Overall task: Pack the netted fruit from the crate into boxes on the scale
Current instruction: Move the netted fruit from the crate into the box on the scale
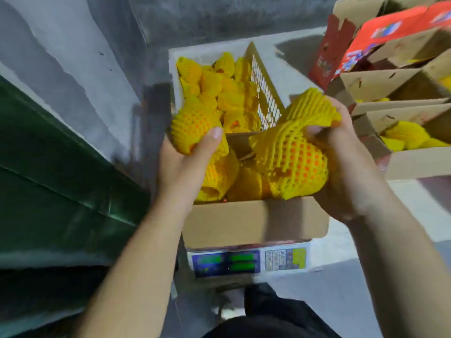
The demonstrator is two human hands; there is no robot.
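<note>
head view, looking down past two bare forearms. the left hand [185,162] has its thumb and fingers curled round a netted fruit [192,129], gripping it from below over the left edge of an open cardboard box [256,220]. the right hand [346,152] grips a second netted fruit [295,162], with its fingers curled into the loose, flared end of the yellow foam net while the fruit's rounded body hangs over the box's right side. orange skin shows through the mesh holes of both.

the box sits on a scale [249,263] with green lit displays, and several netted fruits already lie inside it. just beyond the box stands the crate [266,86], still heaped with more netted fruit.

judging by the look, each fruit is firm and moderately weighty, while the foam net is soft, springy and can slide along the skin. a grip on the net's loose end alone may let the fruit slip out, so cupping the round body seems safer.

the box walls are low and its top is open, giving room to lower straight down. a slatted crate wall rises close behind, and more cardboard boxes [400,89] with raised flaps crowd the right side, near the right hand
</note>
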